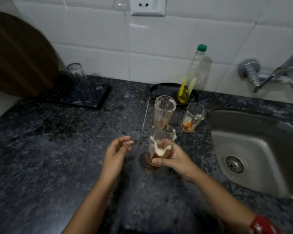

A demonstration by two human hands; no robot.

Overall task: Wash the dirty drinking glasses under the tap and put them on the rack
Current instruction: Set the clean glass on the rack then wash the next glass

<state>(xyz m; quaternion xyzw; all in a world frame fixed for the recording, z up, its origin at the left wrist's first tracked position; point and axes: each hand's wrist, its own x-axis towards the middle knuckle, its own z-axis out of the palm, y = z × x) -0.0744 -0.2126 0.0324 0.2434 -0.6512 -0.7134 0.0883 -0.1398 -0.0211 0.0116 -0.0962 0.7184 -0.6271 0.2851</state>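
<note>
On the dark table (57,141), the sink (254,149) lies right and the rack (91,97) holds one upturned clean glass (77,73); three remain dirty, so most work is left. The right hand (172,157) is clamped on the nearest dirty glass (159,146); the left hand (117,151) hangs loosely apart, empty

The tap (277,73) runs off the frame at three o'clock; the right hand (172,157) hides the near glass's (159,146) base.

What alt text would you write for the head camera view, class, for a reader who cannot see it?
The right hand grips a dirty glass on a dark counter while the left hand hovers open beside it. Two more dirty glasses stand behind, a sink lies right, and one clean glass sits inverted on the rack.
</note>
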